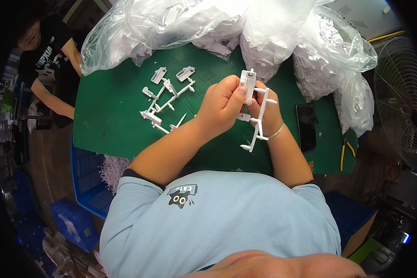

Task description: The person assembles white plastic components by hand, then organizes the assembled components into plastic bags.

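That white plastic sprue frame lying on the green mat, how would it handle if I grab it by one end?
The white sprue frame looks thin and branched, so probably light and fairly stiff, with some flex. Its small parts hang on narrow runners and may snap off. Flat on the green mat, it should not roll, though its prongs could snag.

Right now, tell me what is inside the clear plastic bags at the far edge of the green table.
The clear plastic bags hold heaps of small white moulded plastic parts, pressed against the film. Deeper layers are hidden by outer pieces and crumpled plastic, so the amount cannot be judged.
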Demonstrator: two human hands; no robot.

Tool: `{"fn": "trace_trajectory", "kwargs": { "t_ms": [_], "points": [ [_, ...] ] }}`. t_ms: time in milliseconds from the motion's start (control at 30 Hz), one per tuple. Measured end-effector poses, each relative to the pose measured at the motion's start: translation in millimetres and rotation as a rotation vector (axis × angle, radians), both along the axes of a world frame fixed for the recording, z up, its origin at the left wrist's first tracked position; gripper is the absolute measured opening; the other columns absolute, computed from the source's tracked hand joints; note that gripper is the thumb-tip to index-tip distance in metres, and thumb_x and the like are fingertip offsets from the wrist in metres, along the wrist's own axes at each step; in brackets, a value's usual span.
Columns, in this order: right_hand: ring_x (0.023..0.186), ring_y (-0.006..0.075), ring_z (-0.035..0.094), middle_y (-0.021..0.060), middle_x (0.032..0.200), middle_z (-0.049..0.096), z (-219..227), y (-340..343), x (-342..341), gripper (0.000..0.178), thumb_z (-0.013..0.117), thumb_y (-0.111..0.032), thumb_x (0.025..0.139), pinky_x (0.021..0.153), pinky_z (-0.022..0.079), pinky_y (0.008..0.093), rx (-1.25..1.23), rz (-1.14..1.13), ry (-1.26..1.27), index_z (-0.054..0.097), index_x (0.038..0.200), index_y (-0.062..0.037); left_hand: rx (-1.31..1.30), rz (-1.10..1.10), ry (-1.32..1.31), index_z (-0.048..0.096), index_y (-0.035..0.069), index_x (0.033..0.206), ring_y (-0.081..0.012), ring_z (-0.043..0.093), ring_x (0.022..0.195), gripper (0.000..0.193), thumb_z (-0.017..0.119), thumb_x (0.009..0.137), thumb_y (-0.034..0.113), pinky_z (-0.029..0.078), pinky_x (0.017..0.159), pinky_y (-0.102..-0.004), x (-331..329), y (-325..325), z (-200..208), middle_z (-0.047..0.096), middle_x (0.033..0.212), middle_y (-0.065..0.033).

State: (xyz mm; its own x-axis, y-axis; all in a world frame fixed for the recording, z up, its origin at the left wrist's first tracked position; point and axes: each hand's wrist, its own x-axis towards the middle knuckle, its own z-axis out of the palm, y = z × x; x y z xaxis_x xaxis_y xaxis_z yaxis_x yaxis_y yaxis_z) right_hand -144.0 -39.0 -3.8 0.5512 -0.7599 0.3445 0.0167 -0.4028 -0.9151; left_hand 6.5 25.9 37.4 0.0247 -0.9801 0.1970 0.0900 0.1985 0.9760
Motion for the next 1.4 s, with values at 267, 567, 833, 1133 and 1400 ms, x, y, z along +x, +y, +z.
{"fn": "trace_trajectory", "kwargs": {
  "t_ms": [267,567,833,1133,1400],
  "points": [
    [0.056,0.0211,0.050,0.0077,0.064,0.053,7,0,-1,0.051,0.059,-0.051,0.092,0.054,0.042,0.0318,-0.044,0.012,0.033,0.054,0.082,-0.0013,-0.015,-0.031,-0.013,0.053,0.004,0.090,-0.0042,0.050,0.061,0.022,0.044,0.102,0.020,0.041,0.052,-0.0212,3,-1,-2,0.057,0.075,-0.0011],
    [0.058,0.0263,0.054,0.0102,0.067,0.054,11,0,0,0.046,0.059,-0.045,0.094,0.055,0.044,0.0335,-0.142,-0.007,0.055,0.058,0.087,0.0011,-0.026,-0.011,-0.074,0.053,0.004,0.090,-0.0037,0.048,0.059,0.021,0.044,0.101,0.019,0.039,0.050,-0.0210,5,-3,-7,0.055,0.073,0.0001],
    [0.059,0.0302,0.057,0.0136,0.066,0.056,23,9,4,0.021,0.060,-0.020,0.091,0.055,0.044,0.0352,-0.154,-0.038,0.083,0.059,0.088,0.0003,-0.031,0.040,-0.032,0.056,0.000,0.087,-0.0101,0.051,0.056,0.024,0.049,0.099,0.019,0.040,0.050,-0.0284,2,-4,-5,0.059,0.066,-0.0064],
    [0.056,0.0305,0.056,0.0131,0.066,0.056,9,5,7,0.013,0.063,-0.013,0.085,0.053,0.044,0.0368,-0.208,-0.052,0.168,0.057,0.086,-0.0014,0.035,0.174,-0.101,0.056,0.003,0.088,-0.0018,0.046,0.063,0.019,0.049,0.099,0.017,0.038,0.051,-0.0207,7,-4,-1,0.054,0.072,0.0026],
    [0.054,0.0233,0.050,0.0085,0.062,0.050,27,20,13,0.022,0.069,-0.010,0.083,0.051,0.040,0.0326,-0.237,0.023,0.260,0.049,0.080,-0.0031,0.267,0.258,0.086,0.059,0.003,0.084,-0.0020,0.043,0.060,0.024,0.055,0.096,0.023,0.035,0.051,-0.0205,21,-14,2,0.052,0.070,0.0037]
  ]
}}
